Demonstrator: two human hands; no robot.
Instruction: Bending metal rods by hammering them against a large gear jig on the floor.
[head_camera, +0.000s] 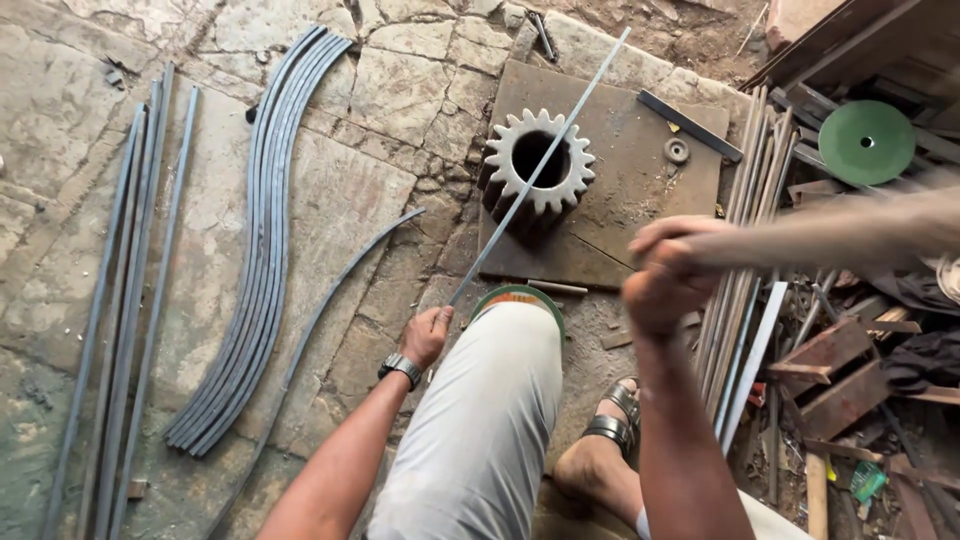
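Left hand: the left hand is clenched around the near end of a long flat metal strip, down at about 6 o'clock of the gear.
Strip: it runs up towards 1 o'clock, lying across the toothed top of a big steel gear and poking out past it.
Right hand: the right hand is blurred, out at 3 o'clock of the gear, fingers curled around a long blurred handle that stretches off to the right; what sits on its far end I cannot tell.
Gear: it stands on a rusty steel plate laid on the cracked stone floor.
Around: curved strips are bundled at 9 o'clock, straight rods further left, and scrap piled at 3 o'clock.
Risk one: as I read it, the strip rests only on the gear teeth, so a hard knock could bounce it or skid it sideways and sting the gripping fingers.
Risk two: a sandalled foot sits bare at 5 o'clock, open to anything that drops.
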